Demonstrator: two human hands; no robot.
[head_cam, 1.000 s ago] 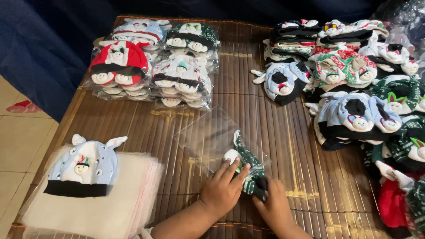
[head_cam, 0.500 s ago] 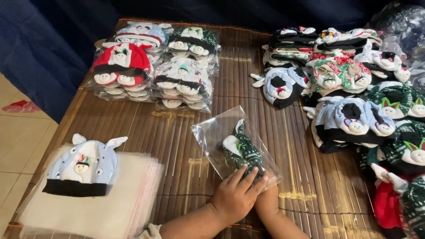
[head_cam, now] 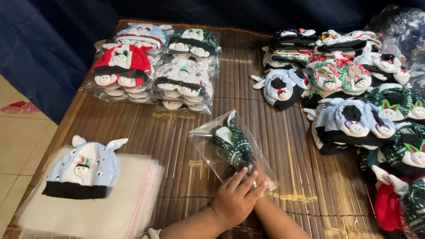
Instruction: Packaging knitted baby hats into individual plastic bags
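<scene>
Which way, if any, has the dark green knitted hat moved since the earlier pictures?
Yes. The dark green knitted hat has gone deeper into the clear plastic bag, farther up the bamboo mat.
</scene>
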